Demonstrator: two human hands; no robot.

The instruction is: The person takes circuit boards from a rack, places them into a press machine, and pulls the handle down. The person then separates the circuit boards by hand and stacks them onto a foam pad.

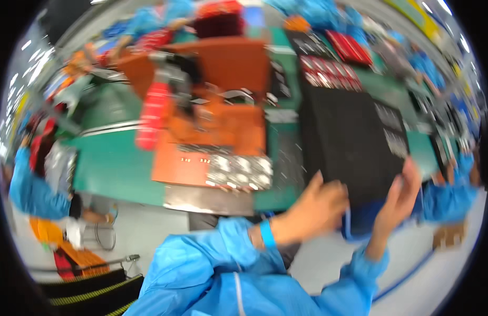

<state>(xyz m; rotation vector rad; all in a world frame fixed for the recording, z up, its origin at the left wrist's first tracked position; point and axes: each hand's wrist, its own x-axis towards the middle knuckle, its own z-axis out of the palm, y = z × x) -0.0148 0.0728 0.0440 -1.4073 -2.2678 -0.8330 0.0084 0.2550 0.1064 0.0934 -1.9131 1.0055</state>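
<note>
The picture is blurred by motion. A large black flat tray (349,142) is held up over the green workbench (112,168). My left hand (320,203) grips its near left edge, fingers curled on it. My right hand (404,189) holds the near right corner, fingers up along the edge. Both arms wear blue sleeves, with a blue band on the left wrist. An orange machine fixture (212,121) with a red cylinder (152,113) stands left of the tray.
Red and black trays (328,71) lie further back on the bench. People in blue coats sit at the left (33,192), at the right (449,189) and at the far side. Black bins with yellow stripes (91,292) are on the floor at lower left.
</note>
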